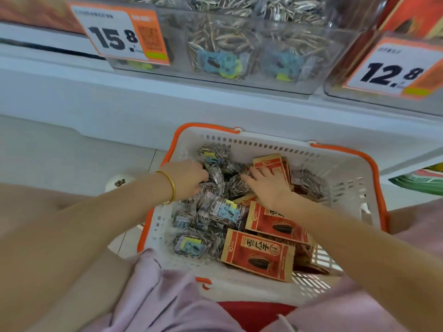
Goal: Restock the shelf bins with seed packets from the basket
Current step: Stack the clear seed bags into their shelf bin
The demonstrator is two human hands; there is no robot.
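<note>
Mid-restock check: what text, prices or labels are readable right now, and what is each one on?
"15 8": left price tag on the clear shelf bin.
"12.8": right price tag on the neighbouring bin.
Small print on both tags: blurred.
Red packets in the basket: large Chinese characters, not surely readable.
Clear packets: blue labels, unreadable.

A shop: price tags [119, 34] front shelf bins [239, 51] of seeds.

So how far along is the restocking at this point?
Done: the clear shelf bin already holds striped-seed packets. In hand: the left hand grips clear packets in the basket; the right hand rests open on the pile. Left: many more clear ones and red packets lie in the basket.
</note>
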